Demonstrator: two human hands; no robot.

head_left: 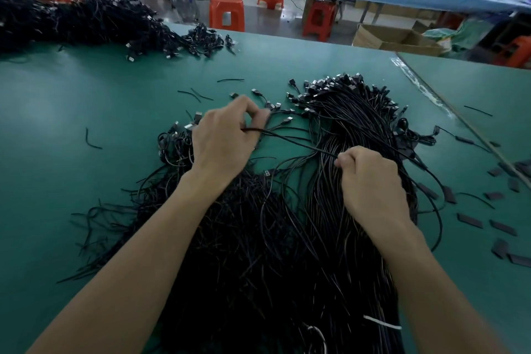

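Left hand (221,141) and right hand (370,181) both pinch one black cable (290,139) stretched between them.

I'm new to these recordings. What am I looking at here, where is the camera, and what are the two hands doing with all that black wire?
There is no machine here. A person works bare-handed, and the single picture comes from a wide-angle camera worn on their head, looking forward and down, so the forearms enter from the bottom edge. The left hand and the right hand each pinch the same black cable, which is stretched between them above a big heap of black cables with plugs at the far ends. The heap lies on a green table. A second pile of cables sits at the far left, thin wire offcuts are scattered about, and small flat black pieces lie on the right. Red stools and a cardboard box stand beyond the table.
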